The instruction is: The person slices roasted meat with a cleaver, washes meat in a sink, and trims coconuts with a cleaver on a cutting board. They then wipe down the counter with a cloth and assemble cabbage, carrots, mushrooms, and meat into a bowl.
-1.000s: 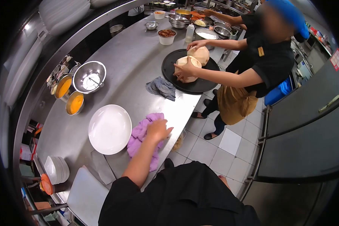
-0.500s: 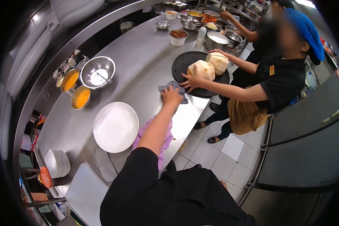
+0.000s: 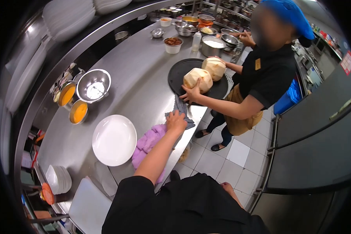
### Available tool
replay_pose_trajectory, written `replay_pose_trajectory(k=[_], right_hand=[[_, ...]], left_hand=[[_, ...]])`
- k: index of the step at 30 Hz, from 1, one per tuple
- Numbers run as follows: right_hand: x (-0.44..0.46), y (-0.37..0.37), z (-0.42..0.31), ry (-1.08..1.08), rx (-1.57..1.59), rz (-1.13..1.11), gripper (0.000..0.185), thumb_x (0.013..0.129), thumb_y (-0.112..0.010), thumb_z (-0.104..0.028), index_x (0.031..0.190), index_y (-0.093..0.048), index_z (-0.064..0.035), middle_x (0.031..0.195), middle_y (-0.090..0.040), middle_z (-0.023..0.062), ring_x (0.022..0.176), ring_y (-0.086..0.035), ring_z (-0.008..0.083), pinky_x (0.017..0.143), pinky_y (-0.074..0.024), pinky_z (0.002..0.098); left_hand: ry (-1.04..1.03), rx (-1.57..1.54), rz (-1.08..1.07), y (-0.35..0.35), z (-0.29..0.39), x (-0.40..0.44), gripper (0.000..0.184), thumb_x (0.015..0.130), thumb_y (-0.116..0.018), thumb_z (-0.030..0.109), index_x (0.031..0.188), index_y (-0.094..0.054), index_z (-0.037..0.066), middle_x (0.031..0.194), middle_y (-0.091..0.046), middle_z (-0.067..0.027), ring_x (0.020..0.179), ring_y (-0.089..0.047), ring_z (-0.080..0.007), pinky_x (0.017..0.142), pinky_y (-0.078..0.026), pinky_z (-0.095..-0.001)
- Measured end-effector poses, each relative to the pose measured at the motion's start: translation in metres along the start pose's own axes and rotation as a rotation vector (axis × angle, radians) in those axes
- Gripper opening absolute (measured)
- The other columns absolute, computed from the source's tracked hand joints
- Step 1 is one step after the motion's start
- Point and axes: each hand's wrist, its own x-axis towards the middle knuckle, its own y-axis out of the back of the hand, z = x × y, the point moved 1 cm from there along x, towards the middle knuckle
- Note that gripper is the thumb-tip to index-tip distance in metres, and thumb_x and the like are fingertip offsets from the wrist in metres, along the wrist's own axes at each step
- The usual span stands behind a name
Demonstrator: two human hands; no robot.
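My left hand (image 3: pixel 176 121) presses down on a crumpled grey cloth (image 3: pixel 188 120) at the edge of the steel table, with its fingers curled on the fabric. Under and beside my left forearm lies a bunched purple cloth (image 3: pixel 149 141). A large white plate (image 3: pixel 114 140) is just left of the purple cloth. My right hand (image 3: pixel 229 188) hangs low by my side, past the table edge, its fingers mostly hidden. Beyond the grey cloth is a round black tray (image 3: pixel 176 76) bearing two peeled, pale coconuts (image 3: pixel 198 80), with a co-worker's hands on the tray and coconuts.
Steel bowls (image 3: pixel 93 85) and orange liquid in pots (image 3: pixel 78 112) stand at the left. Small stacked dishes (image 3: pixel 59 179) and a white board (image 3: pixel 89 206) are nearer. The co-worker (image 3: pixel 267 78) stands across the corner. Food containers (image 3: pixel 173 45) line the far end.
My left hand has gone from above the purple cloth to the grey cloth, which has shifted toward the near table edge. The co-worker's nearer hand has moved from a coconut to the tray's rim.
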Motion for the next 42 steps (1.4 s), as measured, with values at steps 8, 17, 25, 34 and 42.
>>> replay_pose_trajectory(k=[8, 17, 25, 34, 42], right_hand=[[0.010, 0.002, -0.017, -0.016, 0.213, -0.066, 0.029, 0.095, -0.058, -0.027, 0.112, -0.058, -0.0032, 0.090, -0.071, 0.0134, 0.069, -0.070, 0.0245, 0.054, -0.0589, 0.0396], [-0.023, -0.008, 0.030, -0.048, -0.004, 0.025, 0.034, 0.089, -0.063, -0.031, 0.105, -0.067, -0.0015, 0.081, -0.070, 0.0103, 0.064, -0.067, 0.0236, 0.051, -0.0541, 0.0366], [0.004, -0.023, 0.058, 0.080, 0.000, 0.039, 0.033, 0.089, -0.063, -0.032, 0.105, -0.068, -0.0028, 0.080, -0.071, 0.0144, 0.060, -0.067, 0.0262, 0.052, -0.0540, 0.0388], [-0.005, -0.019, 0.037, 0.025, -0.052, 0.045, 0.033, 0.091, -0.063, -0.033, 0.104, -0.070, -0.0033, 0.080, -0.072, 0.0127, 0.058, -0.067, 0.0261, 0.054, -0.0538, 0.0384], [0.010, -0.026, 0.055, 0.097, -0.154, 0.089, 0.038, 0.088, -0.062, -0.037, 0.104, -0.071, -0.0038, 0.090, -0.073, 0.0186, 0.071, -0.071, 0.0311, 0.068, -0.0560, 0.0399]], left_hand=[[0.037, -0.005, 0.025, -0.001, 0.004, -0.003, 0.032, 0.083, -0.070, 0.028, 0.112, -0.069, 0.015, 0.125, -0.054, -0.0103, 0.119, -0.048, -0.0335, 0.100, -0.041, -0.0492], [0.024, 0.003, 0.038, 0.000, 0.003, -0.005, 0.033, 0.082, -0.072, 0.027, 0.112, -0.068, 0.014, 0.126, -0.053, -0.0104, 0.119, -0.048, -0.0336, 0.098, -0.042, -0.0505], [0.026, 0.012, 0.032, -0.001, 0.001, -0.005, 0.034, 0.082, -0.072, 0.029, 0.112, -0.068, 0.014, 0.127, -0.053, -0.0113, 0.119, -0.048, -0.0342, 0.099, -0.042, -0.0500], [0.006, -0.034, 0.045, -0.001, -0.002, -0.006, 0.034, 0.081, -0.072, 0.027, 0.113, -0.068, 0.013, 0.127, -0.053, -0.0116, 0.119, -0.048, -0.0349, 0.100, -0.041, -0.0499], [0.022, -0.051, 0.029, 0.000, -0.002, -0.006, 0.033, 0.083, -0.072, 0.027, 0.112, -0.068, 0.013, 0.125, -0.053, -0.0104, 0.119, -0.047, -0.0328, 0.101, -0.040, -0.0498]])
